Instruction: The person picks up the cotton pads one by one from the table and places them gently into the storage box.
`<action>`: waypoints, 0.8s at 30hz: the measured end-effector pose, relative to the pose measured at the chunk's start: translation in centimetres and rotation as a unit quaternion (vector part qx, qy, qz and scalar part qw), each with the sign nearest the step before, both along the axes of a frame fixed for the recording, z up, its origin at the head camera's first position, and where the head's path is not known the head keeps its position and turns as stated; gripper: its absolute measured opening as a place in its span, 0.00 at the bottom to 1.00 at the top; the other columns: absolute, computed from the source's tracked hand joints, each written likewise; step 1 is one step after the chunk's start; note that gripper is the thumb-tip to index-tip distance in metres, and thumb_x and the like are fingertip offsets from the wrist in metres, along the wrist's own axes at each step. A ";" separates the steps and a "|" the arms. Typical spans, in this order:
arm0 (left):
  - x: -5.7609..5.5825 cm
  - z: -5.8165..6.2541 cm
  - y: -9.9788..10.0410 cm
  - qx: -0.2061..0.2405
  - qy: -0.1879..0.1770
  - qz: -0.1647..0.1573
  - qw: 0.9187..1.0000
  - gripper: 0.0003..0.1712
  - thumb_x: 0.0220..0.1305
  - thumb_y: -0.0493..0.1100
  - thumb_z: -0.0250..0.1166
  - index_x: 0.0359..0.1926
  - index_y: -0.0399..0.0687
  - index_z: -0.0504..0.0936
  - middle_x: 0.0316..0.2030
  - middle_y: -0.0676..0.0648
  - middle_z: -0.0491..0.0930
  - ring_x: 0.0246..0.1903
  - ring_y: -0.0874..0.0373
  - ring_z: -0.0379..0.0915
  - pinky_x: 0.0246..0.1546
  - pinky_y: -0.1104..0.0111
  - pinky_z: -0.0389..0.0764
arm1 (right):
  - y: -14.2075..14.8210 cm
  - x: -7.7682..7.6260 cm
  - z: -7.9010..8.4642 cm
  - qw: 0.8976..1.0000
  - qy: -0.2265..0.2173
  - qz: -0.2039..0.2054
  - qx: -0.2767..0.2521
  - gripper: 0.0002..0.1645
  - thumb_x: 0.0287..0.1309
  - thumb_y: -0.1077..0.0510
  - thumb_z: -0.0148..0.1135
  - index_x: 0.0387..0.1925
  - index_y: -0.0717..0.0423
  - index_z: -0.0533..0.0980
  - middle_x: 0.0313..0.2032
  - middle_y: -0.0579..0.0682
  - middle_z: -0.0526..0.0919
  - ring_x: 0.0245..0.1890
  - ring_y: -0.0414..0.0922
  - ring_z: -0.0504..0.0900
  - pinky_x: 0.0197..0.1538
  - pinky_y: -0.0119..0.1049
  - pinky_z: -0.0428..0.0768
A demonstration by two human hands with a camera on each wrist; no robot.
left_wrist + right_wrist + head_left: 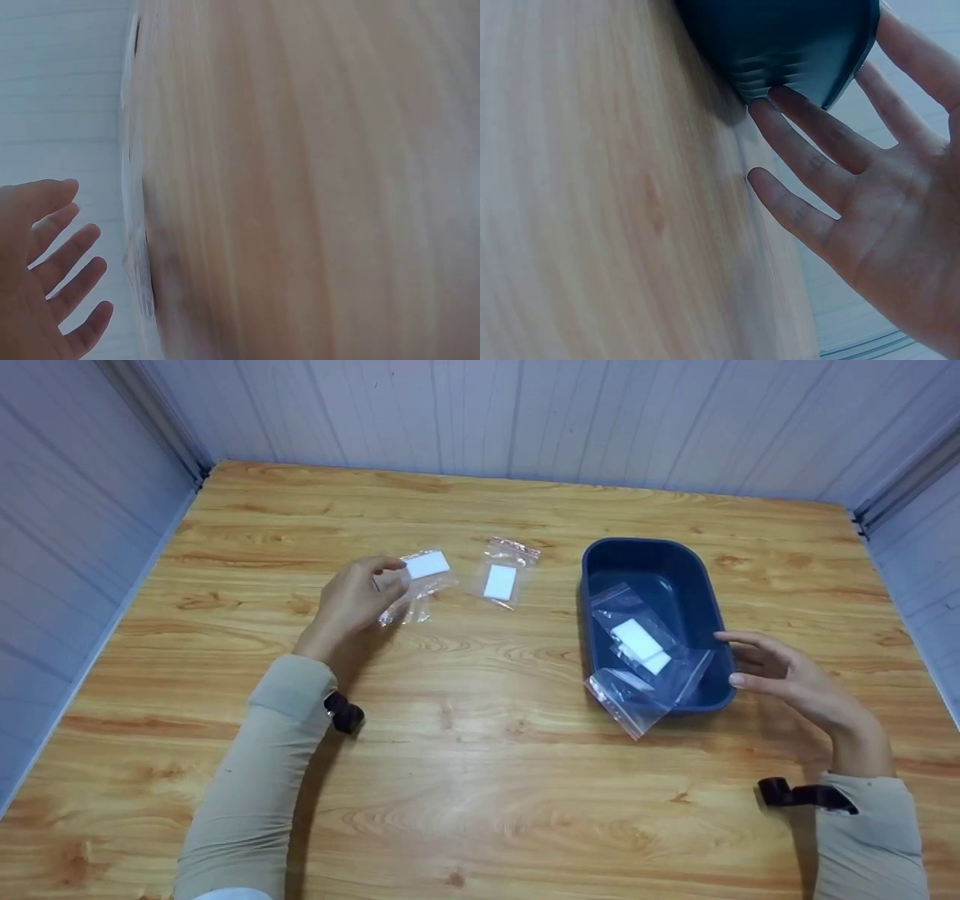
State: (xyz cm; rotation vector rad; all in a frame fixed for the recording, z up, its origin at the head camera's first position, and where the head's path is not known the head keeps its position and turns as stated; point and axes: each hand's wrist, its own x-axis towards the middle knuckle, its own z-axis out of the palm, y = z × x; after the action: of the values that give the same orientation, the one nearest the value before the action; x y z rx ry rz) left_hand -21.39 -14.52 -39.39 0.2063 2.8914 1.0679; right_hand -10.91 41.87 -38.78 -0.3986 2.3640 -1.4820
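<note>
1. One clear plastic zip bag (433,584) with a flat white rectangular piece (429,564) inside lies on the wood-grain tabletop (480,780), under and beside the left hand (352,596).
2. That hand's fingers are parted and loosely bent, holding nothing; whether a fingertip touches the bag cannot be told.
3. A second clear zip bag (501,598), also with a white piece, lies just to the right, apart from both hands.
4. A dark blue rectangular plastic bin (637,556) with rounded corners stands farther right; inside are more clear bags with white pieces, one bag (634,709) lapping over the near rim.
5. The right hand (802,682), fingers spread, touches the bin's right side without wrapping round it.
</note>
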 end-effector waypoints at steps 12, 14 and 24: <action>-0.5 -0.7 -1.4 -0.019 -0.016 -0.059 0.998 0.29 0.63 0.44 0.68 0.65 0.43 0.75 0.61 0.39 0.74 0.58 0.42 0.67 0.59 0.47 0.66 | 0.0 0.1 0.0 1.000 0.003 0.003 0.028 0.29 0.71 0.65 0.54 0.71 0.58 0.63 0.64 0.39 0.70 0.61 0.30 0.70 0.55 0.24 0.73; -0.5 -0.7 -1.5 -0.024 -0.022 -0.061 0.998 0.30 0.63 0.43 0.69 0.65 0.43 0.75 0.62 0.39 0.74 0.59 0.41 0.67 0.60 0.46 0.65 | 0.0 0.1 0.0 1.000 0.001 0.004 0.030 0.29 0.71 0.65 0.54 0.71 0.58 0.63 0.65 0.39 0.70 0.61 0.30 0.69 0.55 0.22 0.71; -0.6 -0.9 -1.6 -0.056 -0.028 -0.056 0.996 0.29 0.62 0.40 0.69 0.63 0.40 0.76 0.63 0.38 0.74 0.63 0.40 0.66 0.64 0.44 0.62 | 0.0 0.1 0.1 0.999 -0.002 -0.003 0.045 0.29 0.71 0.62 0.54 0.71 0.55 0.64 0.64 0.39 0.69 0.60 0.29 0.69 0.54 0.22 0.72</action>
State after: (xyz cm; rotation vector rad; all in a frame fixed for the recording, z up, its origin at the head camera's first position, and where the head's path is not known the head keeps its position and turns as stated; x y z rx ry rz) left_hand -22.03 -16.12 -40.27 0.3237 2.8407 0.8776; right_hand -10.78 41.82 -38.65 -0.3675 2.4197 -1.3720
